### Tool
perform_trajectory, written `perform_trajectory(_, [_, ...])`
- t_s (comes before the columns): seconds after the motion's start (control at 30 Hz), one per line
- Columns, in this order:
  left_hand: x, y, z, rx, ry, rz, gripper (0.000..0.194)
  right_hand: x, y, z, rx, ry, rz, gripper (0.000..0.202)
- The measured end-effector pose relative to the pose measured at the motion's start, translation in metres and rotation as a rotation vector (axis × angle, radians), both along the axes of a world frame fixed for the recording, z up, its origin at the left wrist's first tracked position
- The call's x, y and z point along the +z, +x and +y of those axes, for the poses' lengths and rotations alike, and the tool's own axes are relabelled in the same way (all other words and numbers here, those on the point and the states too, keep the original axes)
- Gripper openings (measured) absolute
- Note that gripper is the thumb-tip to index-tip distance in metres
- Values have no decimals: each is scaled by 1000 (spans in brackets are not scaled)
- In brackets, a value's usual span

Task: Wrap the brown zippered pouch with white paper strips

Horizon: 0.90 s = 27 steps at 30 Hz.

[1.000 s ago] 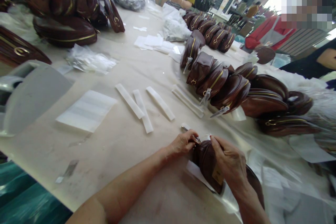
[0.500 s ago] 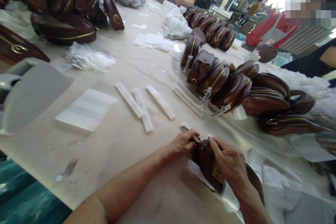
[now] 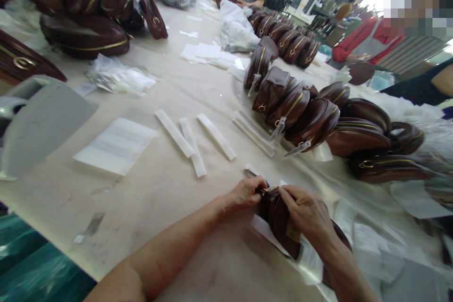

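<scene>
Between both hands, the brown pouch (image 3: 279, 219) lies zipper-end pointing away.

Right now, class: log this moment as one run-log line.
left hand: pinching zipper end of brown pouch | right hand: gripping pouch top | pouch: on table | nearby: white strips, row of pouches

Small dark-brown leather pouch (image 3: 278, 219) on the cloth-covered worktable (image 3: 170, 198), between left hand (image 3: 247, 193) and right hand (image 3: 306, 212). White foam strips (image 3: 193, 141) behind the hands; row of brown leather pouches (image 3: 304, 113) behind-right. Flat white foam sheet (image 3: 115, 146) left of the strips.
</scene>
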State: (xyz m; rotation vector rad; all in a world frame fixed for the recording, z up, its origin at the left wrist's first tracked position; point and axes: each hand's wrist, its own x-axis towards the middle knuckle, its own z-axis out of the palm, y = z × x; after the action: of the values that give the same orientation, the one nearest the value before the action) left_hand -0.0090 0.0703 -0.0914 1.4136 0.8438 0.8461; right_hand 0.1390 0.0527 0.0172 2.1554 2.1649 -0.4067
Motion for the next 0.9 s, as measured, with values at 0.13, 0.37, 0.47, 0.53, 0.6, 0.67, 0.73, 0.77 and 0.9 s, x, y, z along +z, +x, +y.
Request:
perform_trajectory(0.13, [5,-5,-1,-18,10,-4,30,4,-7,2,52,-65,-113,34])
perform_trajectory(0.37, [14,-9,-7,60,-9,40,29,5,-7,4,98,-96,-80,33])
perform_trajectory(0.47, [14,-4,-8,124,-31,80,21,3,-6,4,123,-74,-51,33])
perform_trajectory(0.53, [13,-2,-7,143,-64,84,18,3,-7,4,136,-63,-47,35])
perform_trajectory(0.6, [13,-2,-5,136,-116,71,18,3,-7,3,139,-58,-40,37])
perform_trajectory(0.67, [12,-6,-1,97,-186,40,20,4,-8,2,131,-47,-17,31])
perform_trajectory(0.73, [11,-14,4,49,-265,-1,22,5,-9,1,115,-24,-8,23])
perform_trajectory(0.77, [11,-19,6,31,-303,-25,22,5,-10,0,112,-16,-16,21])
perform_trajectory(0.9, [17,-41,15,11,-412,-156,24,5,-18,-1,184,-13,-87,20])
